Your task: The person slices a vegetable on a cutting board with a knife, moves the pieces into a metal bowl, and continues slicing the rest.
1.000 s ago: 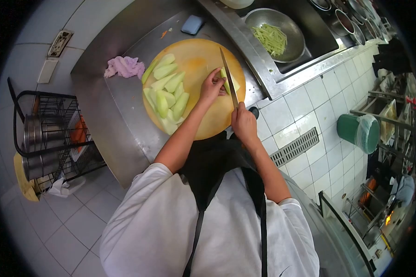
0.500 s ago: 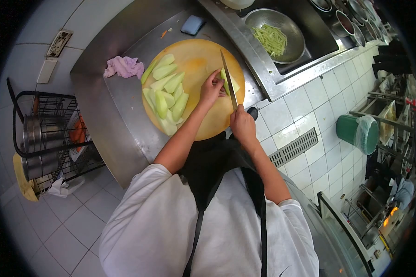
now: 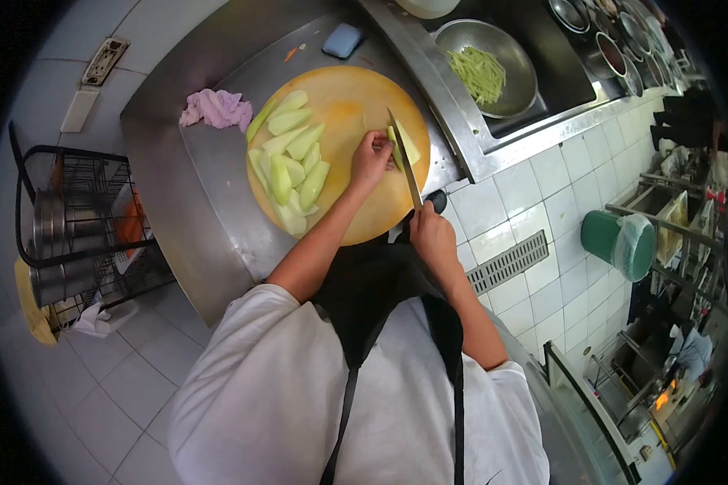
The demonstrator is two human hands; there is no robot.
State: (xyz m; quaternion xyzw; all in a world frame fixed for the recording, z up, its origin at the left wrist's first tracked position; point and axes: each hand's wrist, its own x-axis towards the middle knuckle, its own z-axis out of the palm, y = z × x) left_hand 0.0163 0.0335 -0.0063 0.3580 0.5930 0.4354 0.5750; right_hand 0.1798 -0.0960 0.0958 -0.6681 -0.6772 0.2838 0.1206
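My right hand is wrapped round the handle of a kitchen knife, whose long blade points away from me over the right part of a round yellow cutting board. Close against the blade lies a piece of pale green vegetable, partly hidden by it. The curled fingers of my left hand press on this piece from the left side. Several peeled pale green wedges are heaped on the board's left half.
A metal bowl with green strips stands at the upper right. Beyond the board lies a blue sponge, with a pink cloth at its left. A black wire rack holds metal pots. A green bin stands right.
The knife and my right hand have shifted slightly toward me and to the right. My left hand stays at the vegetable piece, a little lower. The whole view has turned slightly.
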